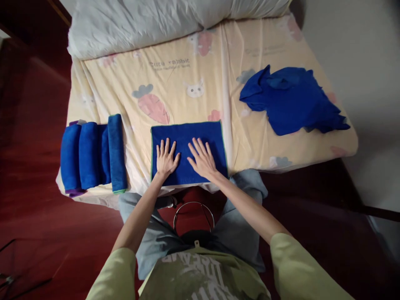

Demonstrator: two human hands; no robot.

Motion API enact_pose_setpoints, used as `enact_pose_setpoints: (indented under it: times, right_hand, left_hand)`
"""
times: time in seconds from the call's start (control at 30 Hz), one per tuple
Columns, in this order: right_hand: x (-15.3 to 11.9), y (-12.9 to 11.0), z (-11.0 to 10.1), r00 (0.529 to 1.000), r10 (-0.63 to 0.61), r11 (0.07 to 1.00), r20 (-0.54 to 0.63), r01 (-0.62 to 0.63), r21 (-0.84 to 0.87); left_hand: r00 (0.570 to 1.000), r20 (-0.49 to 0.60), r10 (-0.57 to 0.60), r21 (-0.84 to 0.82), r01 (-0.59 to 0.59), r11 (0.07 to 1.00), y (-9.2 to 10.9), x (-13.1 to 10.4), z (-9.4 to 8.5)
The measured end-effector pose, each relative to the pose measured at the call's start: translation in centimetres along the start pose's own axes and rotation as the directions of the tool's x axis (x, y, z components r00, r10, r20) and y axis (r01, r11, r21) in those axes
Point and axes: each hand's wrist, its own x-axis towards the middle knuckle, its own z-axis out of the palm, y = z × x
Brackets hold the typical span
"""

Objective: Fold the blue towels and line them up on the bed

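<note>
A blue cloth [187, 131] with a thin green edge lies flat and spread out at the near edge of the bed. On its left part my left hand [167, 158] rests palm down with the fingers spread. My right hand [202, 159] lies the same way on the right part, fingers apart. Both hands touch the cloth and grip nothing. Several rolled or folded blue cloths [89, 155] lie side by side at the left, the rightmost one [117, 153] with a green end. A crumpled heap of blue cloth [293, 100] is on the right.
The bed has a cream sheet [181, 100] printed with carrots and rabbits. A bulky pale quilt [140, 25] lies along its far side. Beyond the bed's right side is a pale wall [359, 62]. A round metal ring [193, 203] shows between my legs, above the red floor [84, 237].
</note>
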Motion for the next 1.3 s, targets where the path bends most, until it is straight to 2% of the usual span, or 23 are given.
enact_pose_setpoints:
  times: [0.1,0.2,0.3,0.4,0.53,0.67,0.73,0.8,0.9,1.0,1.07,1.17,1.3]
  right_hand:
    - [-1.1,-0.4,1.3,0.998,-0.019,1.000,0.056,0.019,0.001]
    - [-1.8,1.7,2.0,0.994,0.111,0.993,-0.013,-0.112,-0.027]
    - [-2.3,4.1,1.8,0.964,0.250,0.966,-0.087,-0.255,-0.050]
    - [-2.0,5.2,1.0,0.967,0.246,0.966,-0.068,-0.250,-0.065]
    - [1.2,6.0,0.0,0.978,0.192,0.979,-0.082,-0.197,-0.055]
    - [5.5,9.0,0.6,0.970,0.220,0.974,-0.108,-0.225,-0.038]
    - [6.7,10.6,1.2,0.967,0.239,0.969,-0.089,-0.243,-0.043]
    - [6.9,11.6,1.4,0.969,0.237,0.969,-0.070,-0.241,-0.057]
    - [5.6,11.1,0.5,0.969,0.236,0.967,-0.078,-0.242,-0.076]
    - [2.3,9.1,-0.8,0.979,0.195,0.977,-0.057,-0.199,-0.071]
    - [-0.3,7.7,-1.3,0.993,0.112,0.993,0.030,-0.111,-0.046]
    - [-2.9,6.7,-1.2,0.991,0.028,1.000,0.128,-0.027,-0.009]
    - [-3.1,6.7,-0.7,0.994,0.034,0.999,0.104,-0.034,-0.005]
  left_hand:
    - [1.000,0.018,-0.010,-0.007,0.010,1.000,-0.2,-0.3,0.1]
    - [1.000,0.026,-0.016,-0.022,0.016,1.000,0.0,-0.3,0.2]
    - [1.000,0.013,-0.019,-0.017,0.020,1.000,0.2,-0.5,0.2]
    - [1.000,0.012,-0.011,-0.010,0.011,1.000,0.2,-0.1,0.0]
    - [0.999,-0.001,-0.043,-0.044,0.043,0.998,-1.5,2.5,-0.6]
    - [0.993,-0.029,-0.115,-0.083,0.113,0.990,-4.8,6.7,-0.9]
    - [0.991,-0.028,-0.135,-0.095,0.132,0.987,-6.1,8.2,-0.9]
    - [0.990,-0.030,-0.139,-0.111,0.135,0.985,-6.4,8.8,-1.1]
    - [0.993,-0.040,-0.107,-0.123,0.101,0.987,-5.0,7.4,-1.9]
    - [1.000,0.004,-0.028,-0.104,0.028,0.994,-2.8,3.3,-2.8]
    - [0.995,0.086,0.041,-0.103,-0.032,0.994,-1.9,-0.1,-2.9]
    - [0.986,0.143,0.089,-0.103,-0.074,0.992,-2.0,-3.7,-2.2]
    - [0.990,0.116,0.075,-0.090,-0.065,0.994,-2.9,-4.4,-1.6]
